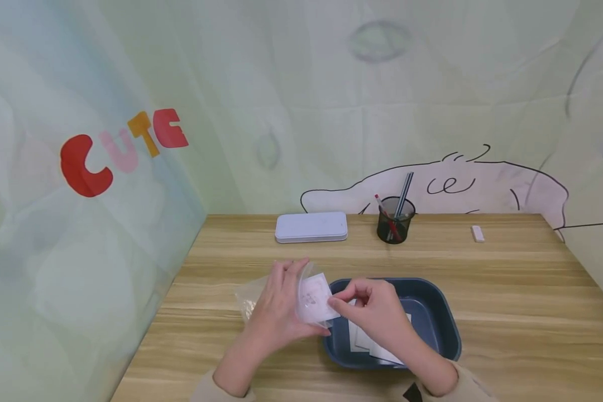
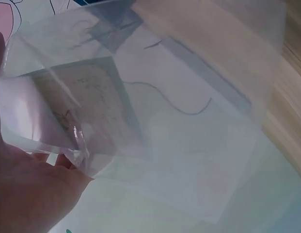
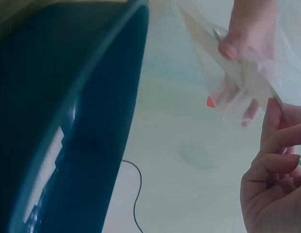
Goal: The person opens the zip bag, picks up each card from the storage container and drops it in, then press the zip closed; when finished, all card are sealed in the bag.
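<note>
Wooden table, card between right fingers, partly inside clear bag

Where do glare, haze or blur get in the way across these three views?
Head: soft, fairly even light, the pen cup readable; left wrist: bright glints along folds in the clear bag, the printed card hazy behind the film; right wrist: the blue tray looms dark and soft-edged with small highlights, the right hand clearer.

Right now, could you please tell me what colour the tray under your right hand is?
The tray is dark blue, clearest in the head view.
</note>
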`<state>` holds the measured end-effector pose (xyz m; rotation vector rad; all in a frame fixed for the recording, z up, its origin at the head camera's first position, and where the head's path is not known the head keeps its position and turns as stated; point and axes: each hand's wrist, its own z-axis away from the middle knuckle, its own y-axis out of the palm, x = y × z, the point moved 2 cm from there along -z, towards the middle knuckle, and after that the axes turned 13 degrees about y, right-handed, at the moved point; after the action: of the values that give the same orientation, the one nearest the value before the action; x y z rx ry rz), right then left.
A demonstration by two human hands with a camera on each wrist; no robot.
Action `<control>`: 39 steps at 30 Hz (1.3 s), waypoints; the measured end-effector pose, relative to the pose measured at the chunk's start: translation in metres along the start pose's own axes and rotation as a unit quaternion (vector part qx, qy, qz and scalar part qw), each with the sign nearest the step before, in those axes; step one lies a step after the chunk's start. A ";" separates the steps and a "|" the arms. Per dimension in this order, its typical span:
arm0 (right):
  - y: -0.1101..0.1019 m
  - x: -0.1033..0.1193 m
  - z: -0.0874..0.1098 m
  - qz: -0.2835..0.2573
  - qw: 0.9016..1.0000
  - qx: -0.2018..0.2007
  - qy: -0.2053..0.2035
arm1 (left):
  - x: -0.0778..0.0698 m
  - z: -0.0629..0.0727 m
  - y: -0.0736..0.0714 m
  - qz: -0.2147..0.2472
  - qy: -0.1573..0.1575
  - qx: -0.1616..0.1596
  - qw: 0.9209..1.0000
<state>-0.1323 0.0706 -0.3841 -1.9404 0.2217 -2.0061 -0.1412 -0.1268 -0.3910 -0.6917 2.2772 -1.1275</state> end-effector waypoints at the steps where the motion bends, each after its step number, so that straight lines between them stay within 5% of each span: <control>1: 0.002 0.000 0.000 0.004 1.000 -0.001 0.000 | 0.000 0.000 0.000 0.000 0.000 0.001 1.000; 12: 0.023 0.000 -0.003 0.091 0.993 -0.042 -0.058 | 0.000 0.000 0.006 0.005 0.022 -0.020 1.000; 24: 0.025 0.001 -0.002 0.146 0.987 -0.040 -0.058 | -0.002 0.002 0.008 -0.002 0.030 -0.018 0.999; 33: -0.018 0.008 0.003 0.211 0.964 -0.143 -0.076 | 0.000 0.003 0.006 0.006 -0.017 0.010 1.000; 39: -0.057 -0.017 -0.006 0.314 0.942 -0.112 -0.026 | 0.004 0.005 0.003 0.004 -0.029 0.008 1.000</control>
<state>-0.1453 0.1292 -0.3811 -1.7361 0.9603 -1.5491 -0.1415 -0.1304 -0.3968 -0.6990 2.2185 -1.1078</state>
